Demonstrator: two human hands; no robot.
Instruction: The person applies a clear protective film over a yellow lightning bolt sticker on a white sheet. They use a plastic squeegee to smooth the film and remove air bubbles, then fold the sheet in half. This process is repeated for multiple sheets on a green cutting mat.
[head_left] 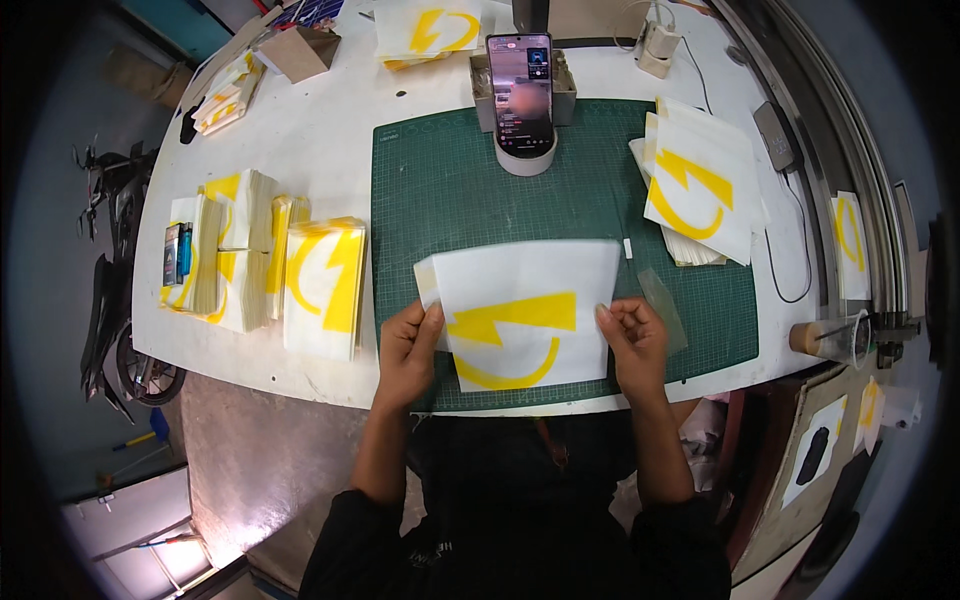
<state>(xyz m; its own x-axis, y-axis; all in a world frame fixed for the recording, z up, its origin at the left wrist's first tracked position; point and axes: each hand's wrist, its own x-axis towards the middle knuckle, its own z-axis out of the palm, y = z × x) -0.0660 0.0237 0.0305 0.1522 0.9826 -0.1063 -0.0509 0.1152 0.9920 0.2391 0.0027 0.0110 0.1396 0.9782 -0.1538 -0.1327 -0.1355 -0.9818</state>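
A white paper sheet (530,272) printed with a yellow curved and zigzag shape is held over the green cutting mat (450,190). My left hand (406,352) pinches its left edge, thumb on top, where a narrow flap stands out at the side. At the right edge my right hand (638,348) grips the sheet between thumb and curled fingers. Just beyond that hand, a clear plastic piece (662,312) and a small white strip (628,248) lie on the mat. A stack of similar printed sheets (700,190) rests at the mat's right side.
Folded printed paper bundles (325,285) stand on the white table (340,120) at the left, a lighter (184,250) on one. A phone (520,95) stands upright on a round holder behind the mat. More printed sheets (428,28) lie beyond. A cup (825,338) sits at the right.
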